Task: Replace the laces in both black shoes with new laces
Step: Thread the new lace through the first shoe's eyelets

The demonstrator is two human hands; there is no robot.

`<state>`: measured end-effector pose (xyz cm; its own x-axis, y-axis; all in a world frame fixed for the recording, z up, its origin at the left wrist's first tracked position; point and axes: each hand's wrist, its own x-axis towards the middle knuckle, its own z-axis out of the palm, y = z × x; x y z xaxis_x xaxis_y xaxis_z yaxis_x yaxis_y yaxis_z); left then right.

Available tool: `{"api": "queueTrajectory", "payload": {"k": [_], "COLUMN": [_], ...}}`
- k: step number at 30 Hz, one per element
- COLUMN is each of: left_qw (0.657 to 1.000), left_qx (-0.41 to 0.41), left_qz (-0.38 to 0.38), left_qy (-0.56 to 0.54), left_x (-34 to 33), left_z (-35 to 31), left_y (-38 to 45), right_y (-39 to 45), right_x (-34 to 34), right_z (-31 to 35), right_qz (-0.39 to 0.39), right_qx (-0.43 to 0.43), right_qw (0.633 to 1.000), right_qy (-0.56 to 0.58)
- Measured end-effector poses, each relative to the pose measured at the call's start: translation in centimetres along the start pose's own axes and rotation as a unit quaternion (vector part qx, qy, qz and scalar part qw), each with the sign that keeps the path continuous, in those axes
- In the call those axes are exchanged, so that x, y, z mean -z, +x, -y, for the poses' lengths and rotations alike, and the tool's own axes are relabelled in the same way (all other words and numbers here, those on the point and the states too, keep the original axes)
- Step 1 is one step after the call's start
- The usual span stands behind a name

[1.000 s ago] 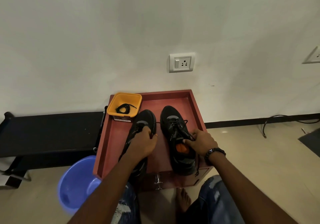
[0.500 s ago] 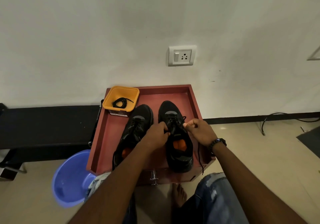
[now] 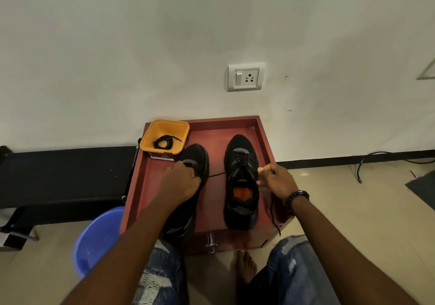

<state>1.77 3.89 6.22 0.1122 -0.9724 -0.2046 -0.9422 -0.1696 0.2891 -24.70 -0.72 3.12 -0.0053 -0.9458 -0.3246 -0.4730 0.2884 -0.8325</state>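
Fingers [image 3: 264, 170] on lace [image 3: 216, 174] — yellow tub [image 3: 164, 137], blue bucket [image 3: 98, 236] nearby

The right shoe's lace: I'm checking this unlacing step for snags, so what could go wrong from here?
The left hand and right hand pull the lace sideways from the right shoe; nothing holds that shoe, so it may slide or tip. The left hand hangs over the left shoe and could nudge it toward the yellow tub.

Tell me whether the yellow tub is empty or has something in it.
Not empty. The yellow tub, at the red tray's far left corner, holds a coiled black lace on its bottom.
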Motion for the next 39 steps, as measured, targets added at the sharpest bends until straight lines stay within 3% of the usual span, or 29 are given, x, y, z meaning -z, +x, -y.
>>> {"api": "queueTrajectory", "payload": {"k": [2,3,5,7,9,11,16,24,27,32,39], "left_qw": [0.983,0.975,0.981,0.994,0.981,0.979,0.990,0.986,0.992,0.997,0.988], "left_qx": [-0.014,-0.031,-0.083,-0.095,-0.079,-0.069,-0.059,-0.018,-0.027,-0.016,-0.042], "left_qz": [-0.058,-0.097,-0.110,-0.012,0.101,0.128,0.072,0.051,0.016,0.028,0.057], "left_qy": [0.172,0.198,0.136,-0.046,-0.145,-0.141,-0.108,-0.158,-0.122,-0.072,-0.135], "left_x": [-0.2,-0.2,-0.6,-1.3,-2.1,-2.7,-3.8,-4.6,-5.4,-5.3,-5.4], "left_z": [-1.0,-1.7,-3.5,-5.3,-6.8,-7.4,-8.1,-5.7,-5.8,-6.7,-4.9], "left_y": [-0.8,-1.0,-0.7,0.7,2.5,4.2,5.3,3.6,2.7,3.1,3.7], "right_y": [-0.3,-0.3,-0.3,0.0,0.2,0.3,0.5,0.4,-0.4,-0.3,0.8], "right_x": [-0.6,-0.7,-0.8,-0.9,-1.4,-2.3,-4.5,-2.8,-3.7,-5.3,-4.5], "right_z": [0.3,0.3,0.6,0.7,1.1,1.5,2.3,0.4,0.3,1.5,1.1], "right_qz": [0.007,0.011,0.013,0.019,0.050,0.061,-0.006,0.006,0.010,0.009,0.032], "right_qx": [0.019,0.026,0.041,0.052,0.058,0.066,0.037,0.084,0.101,0.090,0.112], "right_qw": [1.000,0.999,0.998,0.994,0.988,0.980,0.961,0.985,0.979,0.952,0.956], "right_qy": [-0.020,-0.026,-0.049,-0.093,-0.132,-0.179,-0.274,-0.149,-0.175,-0.293,-0.270]}}
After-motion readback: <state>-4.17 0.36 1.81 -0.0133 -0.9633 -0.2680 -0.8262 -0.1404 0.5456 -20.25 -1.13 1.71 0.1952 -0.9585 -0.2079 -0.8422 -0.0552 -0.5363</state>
